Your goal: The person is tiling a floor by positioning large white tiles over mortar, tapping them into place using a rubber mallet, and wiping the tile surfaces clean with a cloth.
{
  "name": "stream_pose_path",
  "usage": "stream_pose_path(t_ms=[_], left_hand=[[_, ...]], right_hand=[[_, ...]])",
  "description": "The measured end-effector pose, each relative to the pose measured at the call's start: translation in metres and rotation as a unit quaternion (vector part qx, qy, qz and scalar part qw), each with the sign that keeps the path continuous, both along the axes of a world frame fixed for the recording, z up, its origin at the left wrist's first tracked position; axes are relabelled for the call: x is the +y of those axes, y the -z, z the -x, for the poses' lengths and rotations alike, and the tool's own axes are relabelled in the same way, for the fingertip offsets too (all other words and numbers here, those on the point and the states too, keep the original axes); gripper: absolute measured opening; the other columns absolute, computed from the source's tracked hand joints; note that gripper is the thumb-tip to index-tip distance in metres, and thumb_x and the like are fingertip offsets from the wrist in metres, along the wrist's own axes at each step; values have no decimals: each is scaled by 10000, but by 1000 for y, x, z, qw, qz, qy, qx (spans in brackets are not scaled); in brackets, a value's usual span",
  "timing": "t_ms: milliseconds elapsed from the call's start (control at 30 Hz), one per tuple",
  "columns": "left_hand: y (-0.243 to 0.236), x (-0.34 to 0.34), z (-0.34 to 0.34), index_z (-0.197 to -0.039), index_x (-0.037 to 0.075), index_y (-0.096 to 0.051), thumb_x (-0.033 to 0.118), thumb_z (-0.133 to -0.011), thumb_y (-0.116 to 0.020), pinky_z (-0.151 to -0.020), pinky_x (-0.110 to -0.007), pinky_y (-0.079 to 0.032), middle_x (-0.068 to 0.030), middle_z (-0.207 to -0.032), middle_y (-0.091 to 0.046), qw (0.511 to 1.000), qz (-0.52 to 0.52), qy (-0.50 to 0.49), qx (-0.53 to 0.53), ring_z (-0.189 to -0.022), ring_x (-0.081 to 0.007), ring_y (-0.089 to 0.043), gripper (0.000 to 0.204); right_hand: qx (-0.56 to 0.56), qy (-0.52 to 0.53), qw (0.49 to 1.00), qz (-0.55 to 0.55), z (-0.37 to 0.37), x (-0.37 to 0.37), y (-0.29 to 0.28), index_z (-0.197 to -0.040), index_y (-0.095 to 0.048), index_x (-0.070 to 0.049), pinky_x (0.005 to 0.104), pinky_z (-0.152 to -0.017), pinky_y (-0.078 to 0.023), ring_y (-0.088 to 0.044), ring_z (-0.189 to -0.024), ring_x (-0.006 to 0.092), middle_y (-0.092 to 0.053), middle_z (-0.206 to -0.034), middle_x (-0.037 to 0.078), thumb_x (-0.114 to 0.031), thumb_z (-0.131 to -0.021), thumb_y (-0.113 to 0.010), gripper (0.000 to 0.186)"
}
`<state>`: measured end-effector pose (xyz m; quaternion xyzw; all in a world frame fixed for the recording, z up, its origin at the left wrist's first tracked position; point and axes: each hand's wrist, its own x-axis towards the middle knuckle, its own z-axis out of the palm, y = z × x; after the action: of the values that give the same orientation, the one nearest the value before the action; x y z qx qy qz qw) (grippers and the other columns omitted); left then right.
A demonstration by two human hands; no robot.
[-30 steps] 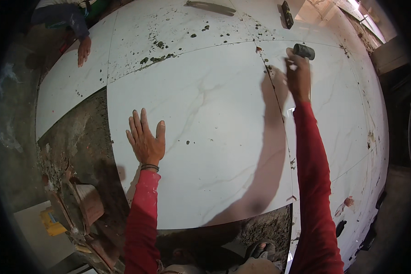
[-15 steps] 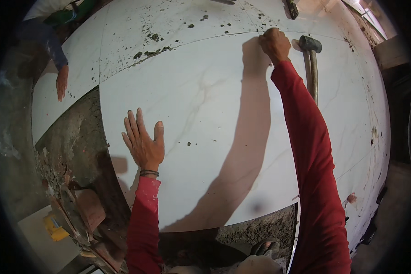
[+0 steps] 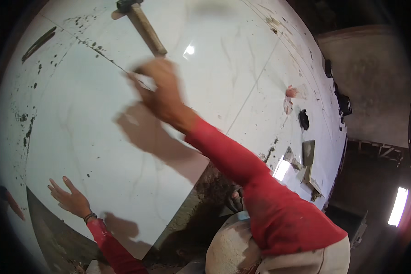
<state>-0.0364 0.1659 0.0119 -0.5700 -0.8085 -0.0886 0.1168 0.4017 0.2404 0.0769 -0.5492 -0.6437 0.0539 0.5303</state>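
My left hand [image 3: 70,199] lies spread on a large white marbled tile [image 3: 91,150], near its edge beside bare grey mortar [image 3: 50,233]. My right hand [image 3: 162,91], smeared by motion, is curled in a pinch at the seam on the tile's far side; whatever is between its fingertips is too blurred to name. Just beyond it a mallet [image 3: 146,32] with a dark head and wooden handle lies on the neighbouring tile, out of my grip.
A co-worker's hand [image 3: 14,205] is at the left rim. A long dark tool [image 3: 38,43] lies at upper left. On the right are a dark object [image 3: 304,119], flat offcuts or tools [image 3: 308,153], scattered mortar crumbs and a lower concrete surface [image 3: 360,86] past the tiles' edge.
My right hand has left the mallet, which it was at a second ago, and moved along the seam. The view has swung right. My left hand stays spread on the tile.
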Motion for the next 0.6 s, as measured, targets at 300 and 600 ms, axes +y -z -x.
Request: stream_pose_path(t_ms=[300, 600], left_hand=[[12, 4, 1, -1583, 225, -341, 656, -1028, -347, -1159, -651, -261, -140, -1637, -324, 1000, 17, -5, -2, -1501, -370, -305, 703], [9, 0, -15, -1574, 200, -362, 648, -1028, -365, -1165, -655, -241, -145, -1637, -323, 1000, 1, 3, -24, -1507, -369, -295, 706]], right_hand=[[-54, 518, 817, 248, -325, -325, 19, -1036, -716, -9, 369, -823, -539, -715, -890, 280, -737, -962, 148, -243, -933, -691, 257], [-95, 473, 815, 323, -395, -340, 33, -1096, -709, -2, 426, -840, -527, -709, -916, 345, -736, -1013, 197, -252, -929, -640, 308]])
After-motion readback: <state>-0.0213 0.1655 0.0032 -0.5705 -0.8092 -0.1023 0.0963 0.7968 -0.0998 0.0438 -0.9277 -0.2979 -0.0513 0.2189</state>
